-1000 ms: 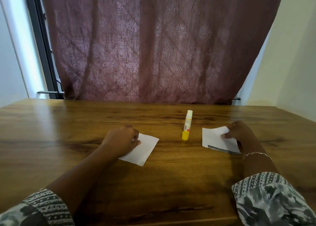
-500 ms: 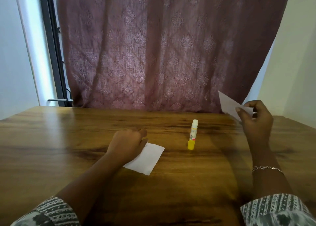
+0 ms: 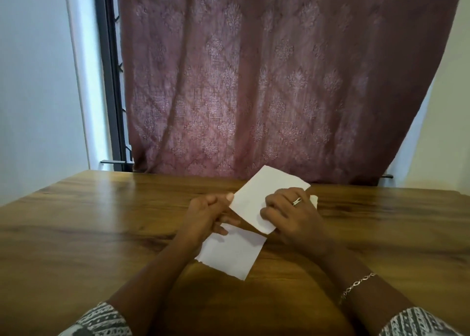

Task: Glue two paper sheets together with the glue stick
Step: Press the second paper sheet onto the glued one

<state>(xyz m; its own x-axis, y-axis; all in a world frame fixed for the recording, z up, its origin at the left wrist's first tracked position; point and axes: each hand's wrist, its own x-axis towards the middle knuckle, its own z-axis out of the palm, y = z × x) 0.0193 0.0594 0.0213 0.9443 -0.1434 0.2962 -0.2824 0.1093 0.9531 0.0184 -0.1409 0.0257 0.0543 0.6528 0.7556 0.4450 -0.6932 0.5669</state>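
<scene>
From the head: raised sheet [image 3: 264,195] now held over mid-desk, no longer out toward the right edge as half a second ago. Carried in and tilted, far corner up toward the curtain [image 3: 279,81]. Gripped along its right side by the right hand [image 3: 295,216], fingers curled over the top face. Taken at its left edge by the left hand [image 3: 208,216], thumb on the paper and fingers beneath, so seemingly pinched. That hand now lifted off the flat sheet [image 3: 232,253] (pinned under it a second ago). Flat sheet lying on the desk [image 3: 101,234] just nearer than both hands, far corner under the left fingers; touching or not, cannot tell. Hands close together, both on the one sheet. Glue stick not plainly seen, likely behind the hands (pale bit past the right knuckles perhaps its cap). Judged: both sheets gathered at the middle, stick untouched, gluing not yet begun.
</scene>
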